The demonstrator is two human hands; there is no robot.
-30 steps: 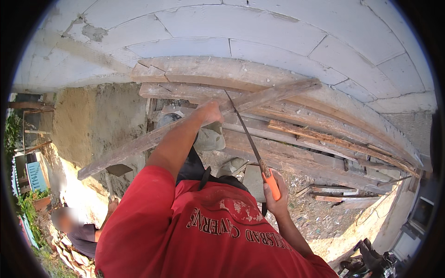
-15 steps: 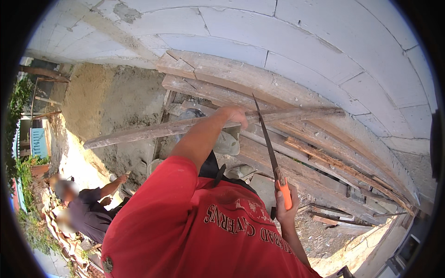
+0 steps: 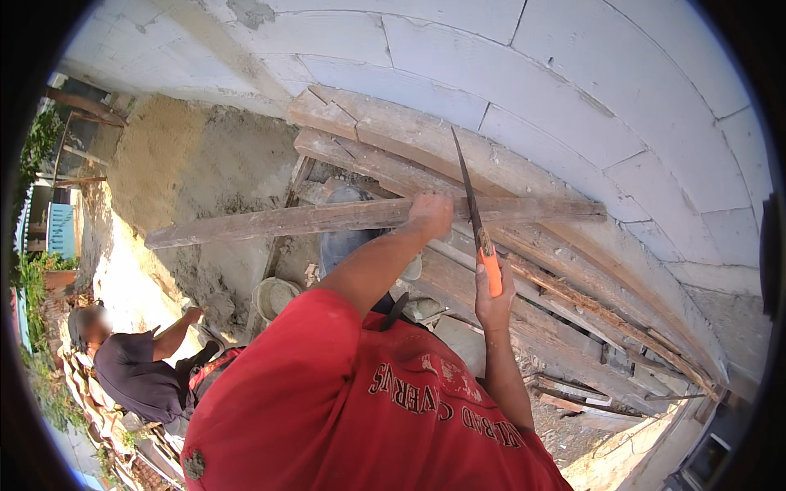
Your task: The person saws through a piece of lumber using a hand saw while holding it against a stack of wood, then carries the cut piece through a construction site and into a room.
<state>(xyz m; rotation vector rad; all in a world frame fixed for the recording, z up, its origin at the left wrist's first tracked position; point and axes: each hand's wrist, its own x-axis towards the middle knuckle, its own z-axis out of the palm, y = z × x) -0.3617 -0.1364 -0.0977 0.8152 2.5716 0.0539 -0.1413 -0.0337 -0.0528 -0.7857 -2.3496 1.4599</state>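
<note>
A pale block wall [image 3: 458,49] stands before me, with timbers [image 3: 532,250] stacked along its foot. My long weathered plank [image 3: 311,221] runs crosswise over them, its left end jutting out past the stack. My left forearm [image 3: 368,270] slants forward and to the right; my right forearm [image 3: 505,380] points forward beside my shirt. The saw [image 3: 468,184] crosses the plank just right of my left hand [image 3: 431,214], blade tip pointing toward the wall. That hand's fingers clasp the plank from above. My right hand [image 3: 494,303], lower down, is wrapped around the saw's orange handle [image 3: 490,272].
</note>
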